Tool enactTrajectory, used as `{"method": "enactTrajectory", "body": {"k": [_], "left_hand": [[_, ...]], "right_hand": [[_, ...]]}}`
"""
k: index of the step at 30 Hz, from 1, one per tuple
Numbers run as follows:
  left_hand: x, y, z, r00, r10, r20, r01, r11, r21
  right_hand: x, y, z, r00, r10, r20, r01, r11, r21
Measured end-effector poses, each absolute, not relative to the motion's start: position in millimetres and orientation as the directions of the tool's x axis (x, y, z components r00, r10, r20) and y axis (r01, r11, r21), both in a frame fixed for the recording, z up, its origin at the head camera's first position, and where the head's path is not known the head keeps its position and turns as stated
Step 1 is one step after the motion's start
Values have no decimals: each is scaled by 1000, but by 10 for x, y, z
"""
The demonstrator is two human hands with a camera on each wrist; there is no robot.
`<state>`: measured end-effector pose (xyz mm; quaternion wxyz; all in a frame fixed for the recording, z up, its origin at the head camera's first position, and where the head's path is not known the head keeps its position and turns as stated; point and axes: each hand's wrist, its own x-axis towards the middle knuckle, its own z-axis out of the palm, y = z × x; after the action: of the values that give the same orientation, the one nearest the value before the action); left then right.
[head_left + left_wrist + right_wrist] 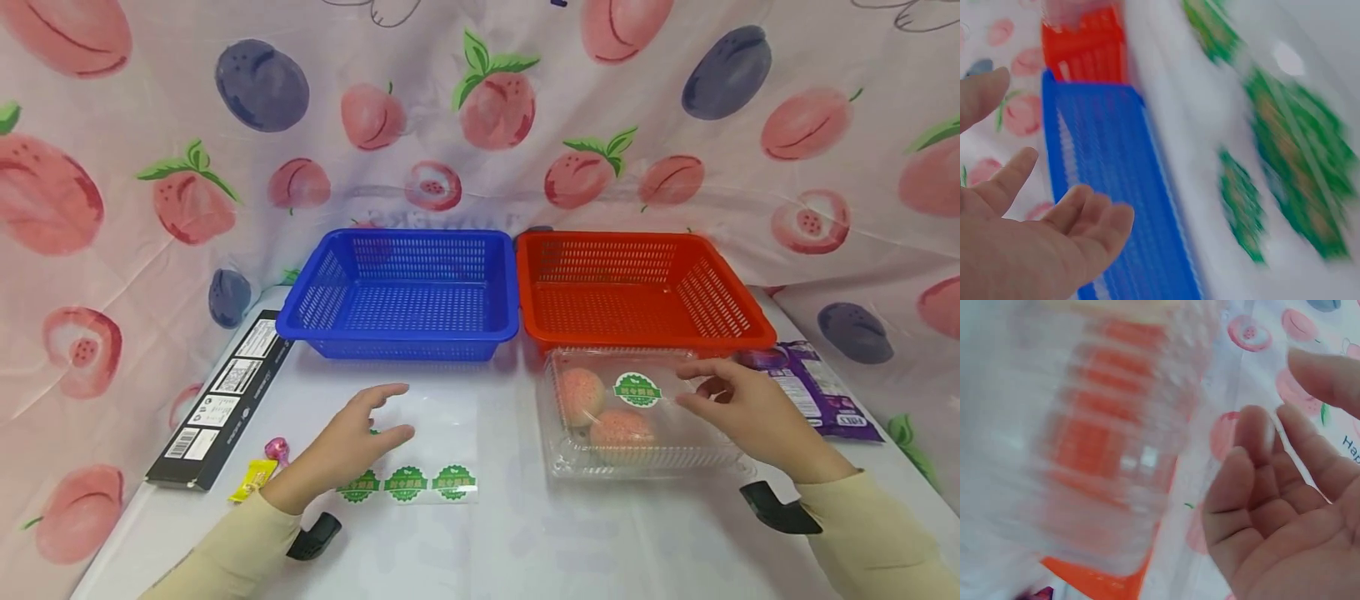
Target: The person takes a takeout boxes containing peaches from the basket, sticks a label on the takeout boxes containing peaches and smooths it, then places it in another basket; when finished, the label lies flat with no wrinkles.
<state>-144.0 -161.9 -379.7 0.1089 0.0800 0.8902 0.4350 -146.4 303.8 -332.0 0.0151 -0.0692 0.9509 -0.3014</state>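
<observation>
A clear plastic clamshell box [675, 454] holding two pink peaches [581, 393] lies in front of the red basket, with a green round sticker [637, 390] on its lid. My right hand [701, 388] hovers at the box's right edge with relaxed, spread fingers; in the right wrist view this right hand [1272, 506] holds nothing and the box [1085, 425] is a blur beside it. My left hand [384, 412] floats open above a transparent sheet [442, 433] carrying green stickers [407, 483]. The left wrist view shows the empty left hand [1054, 237] and blurred stickers [1297, 162].
An empty blue basket [405, 333] and an empty red basket [645, 337] stand side by side at the back. A long black box [217, 400] lies at the left, with two wrapped candies [255, 479] near it. A purple packet [817, 392] lies at the right. Fruit-print cloth surrounds the table.
</observation>
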Motion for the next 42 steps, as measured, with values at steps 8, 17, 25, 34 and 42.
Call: {"method": "enactTrajectory", "body": {"k": [8, 17, 25, 34, 42], "left_hand": [[-1555, -1109, -3756, -931, 346, -117, 40, 414, 909], [-1626, -586, -3830, -884, 448, -136, 9, 307, 952], [-1624, -309, -3902, -858, 489, -157, -28, 261, 965], [-1615, -200, -3990, -854, 502, -141, 12, 290, 957], [-1672, -101, -3984, -875, 466, -133, -25, 232, 972]], "right_hand": [[-1405, 3234, -3430, -986, -88, 141, -152, 815, -559], [-1426, 3437, -3567, -995, -89, 42, -96, 784, -613], [-1373, 3561, -3695, -974, -134, -181, 23, 741, -672], [-1335, 3592, -3712, -936, -148, -320, 133, 691, -710], [-1324, 3656, -3704, -927, -155, -342, 157, 668, -727]]}}
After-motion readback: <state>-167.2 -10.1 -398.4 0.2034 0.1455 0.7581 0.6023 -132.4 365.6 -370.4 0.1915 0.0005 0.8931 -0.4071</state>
